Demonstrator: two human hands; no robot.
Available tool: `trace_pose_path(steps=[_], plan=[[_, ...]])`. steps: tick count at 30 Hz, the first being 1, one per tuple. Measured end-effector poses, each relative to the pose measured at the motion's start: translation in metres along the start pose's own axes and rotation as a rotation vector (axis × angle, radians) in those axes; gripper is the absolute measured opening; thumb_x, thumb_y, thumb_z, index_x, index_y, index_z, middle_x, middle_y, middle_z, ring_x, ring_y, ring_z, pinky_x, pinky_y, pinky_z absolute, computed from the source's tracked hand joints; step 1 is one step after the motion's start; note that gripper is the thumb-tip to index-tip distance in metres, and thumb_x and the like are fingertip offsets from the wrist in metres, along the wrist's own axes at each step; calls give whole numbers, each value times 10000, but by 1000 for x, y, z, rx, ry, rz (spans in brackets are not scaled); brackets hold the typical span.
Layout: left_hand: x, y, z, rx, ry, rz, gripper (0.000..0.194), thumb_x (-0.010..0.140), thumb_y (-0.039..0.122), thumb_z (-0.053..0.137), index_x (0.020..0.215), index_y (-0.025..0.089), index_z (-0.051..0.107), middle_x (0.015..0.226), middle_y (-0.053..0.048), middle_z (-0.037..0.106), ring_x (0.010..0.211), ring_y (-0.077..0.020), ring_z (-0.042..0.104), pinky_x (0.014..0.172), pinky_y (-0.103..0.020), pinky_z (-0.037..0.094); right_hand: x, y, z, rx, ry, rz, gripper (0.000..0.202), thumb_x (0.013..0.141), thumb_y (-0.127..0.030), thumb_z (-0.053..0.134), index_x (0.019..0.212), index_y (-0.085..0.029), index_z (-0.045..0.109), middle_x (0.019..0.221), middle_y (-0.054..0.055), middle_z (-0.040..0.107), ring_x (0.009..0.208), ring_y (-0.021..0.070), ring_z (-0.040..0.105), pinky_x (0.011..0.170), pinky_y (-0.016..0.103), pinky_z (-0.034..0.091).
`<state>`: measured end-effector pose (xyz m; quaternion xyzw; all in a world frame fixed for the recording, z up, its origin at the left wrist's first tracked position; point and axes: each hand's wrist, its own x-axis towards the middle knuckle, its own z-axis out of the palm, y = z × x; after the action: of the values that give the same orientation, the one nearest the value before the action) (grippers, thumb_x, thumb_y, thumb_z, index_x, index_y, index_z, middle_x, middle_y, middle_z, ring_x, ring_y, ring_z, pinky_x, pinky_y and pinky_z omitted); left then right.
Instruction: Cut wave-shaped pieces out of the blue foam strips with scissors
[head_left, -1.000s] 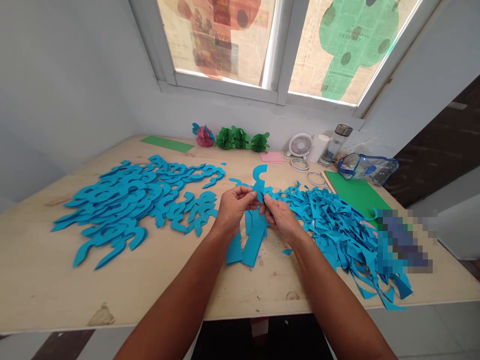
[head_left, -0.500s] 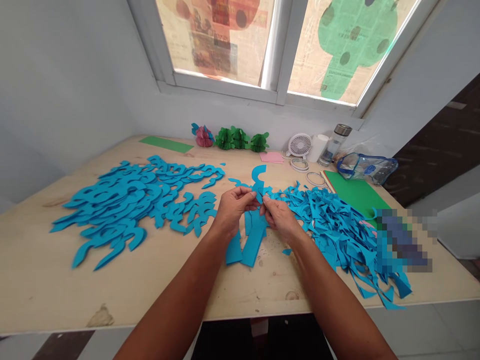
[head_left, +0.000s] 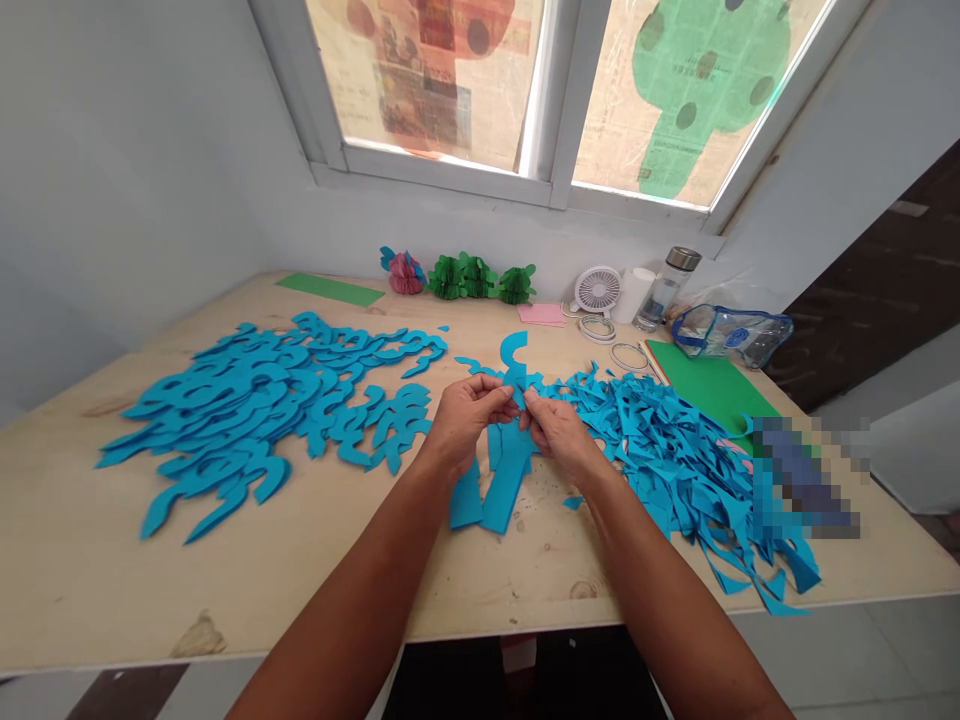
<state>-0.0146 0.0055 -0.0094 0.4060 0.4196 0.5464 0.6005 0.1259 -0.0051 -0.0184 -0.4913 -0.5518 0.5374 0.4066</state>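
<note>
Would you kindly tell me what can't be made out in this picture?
All in the head view:
Held blue paper: its lower part is hidden by the left grip and right grip.
Any tool inside the right grip: its fingers would hide it.
Dark shape at right: blurred by pixelation.
Print on the pouch: too small.
Window: top cut off by the upper edge.

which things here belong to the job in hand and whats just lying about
Likely the job:
curved blue paper in the left hand; right hand close beside it
blue strips below
blue cut-outs to the left
blue scraps to the right

Seemingly just lying about:
white fan
bottle
clear pouch
large green sheet
pink paper
</note>
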Motion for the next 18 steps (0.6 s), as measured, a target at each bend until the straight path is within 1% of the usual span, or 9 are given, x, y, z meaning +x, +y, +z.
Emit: trace_pose_path(steps=[8,13,18], plan=[[1,1,-3,-2,0,-15,270,556,318,806,670,156,623,566,-11,656,557,-145,618,607,-283,505,0,-1,-1,6,-19,-11,482,844,-608,488,634,-179,551,394,-79,319,389,78,209,410,267,129],[1,3,-3,-6,0,-19,266,548,315,809,656,155,625,561,-13,654,553,-144,618,596,-278,504,0,1,0,4,3,-17,476,845,-595,493,620,-178,547,393,-76,329,386,80,224,404,268,137],[1,3,-1,-25,26,-16,265,550,316,801,673,159,627,554,-10,651,540,-147,615,584,-282,503,1,2,1,12,8,3,476,845,-596,498,619,-180,546,405,-75,326,390,79,226,405,261,139]])
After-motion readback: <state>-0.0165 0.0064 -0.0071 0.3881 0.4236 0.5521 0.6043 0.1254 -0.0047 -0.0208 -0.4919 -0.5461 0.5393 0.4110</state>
